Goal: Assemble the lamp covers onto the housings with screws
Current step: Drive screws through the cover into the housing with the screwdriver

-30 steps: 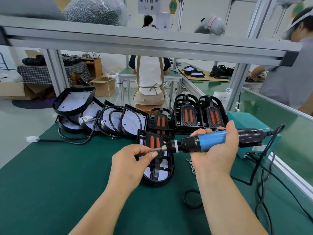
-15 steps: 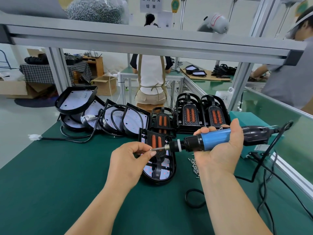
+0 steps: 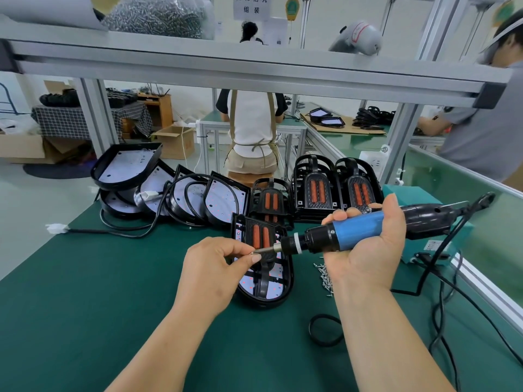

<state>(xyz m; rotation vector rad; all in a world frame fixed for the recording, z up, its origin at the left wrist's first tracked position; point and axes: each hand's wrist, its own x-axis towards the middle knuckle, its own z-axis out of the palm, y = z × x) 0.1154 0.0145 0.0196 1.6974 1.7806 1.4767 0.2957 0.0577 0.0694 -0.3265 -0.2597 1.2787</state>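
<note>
My right hand [image 3: 365, 250] grips a blue and black electric screwdriver [image 3: 353, 232], held level with its bit pointing left. My left hand [image 3: 212, 267] pinches a small screw [image 3: 254, 252] at the tip of that bit. Beneath both lies a black lamp housing [image 3: 266, 290] on the green mat, with a black cover with two orange strips [image 3: 260, 236] on it. A small pile of loose screws [image 3: 324, 275] lies right of the housing, partly behind my right wrist.
Open housings with white boards [image 3: 169, 190] and black cables lie at the back left. Stacked covers with orange strips [image 3: 334, 190] stand behind. A teal power box [image 3: 433, 244], the screwdriver cord and a black ring [image 3: 325, 331] are on the right. Other people work beyond the bench.
Both hands stay together at the bit tip; the left fingers have shifted slightly on the screw. The view has moved a little, nothing else changed.
</note>
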